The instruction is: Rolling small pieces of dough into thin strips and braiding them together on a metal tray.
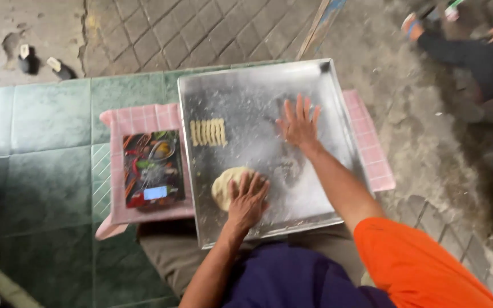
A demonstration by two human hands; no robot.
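Observation:
A large square metal tray (320,80), dusted with flour, rests on a pink stool. My left hand (247,199) presses flat on a pale round piece of dough (222,183) near the tray's front edge. My right hand (299,124) lies spread and open on the floured tray surface further back, holding nothing. A row of several small ridged dough pieces (208,132) lies on the tray to the left of my right hand.
The pink stool (138,118) also carries a small kitchen scale with a colourful picture top (153,168), left of the tray. Green floor tiles (41,142) are on the left and paving stones on the right. Another person's leg and sandal (429,34) show at the top right.

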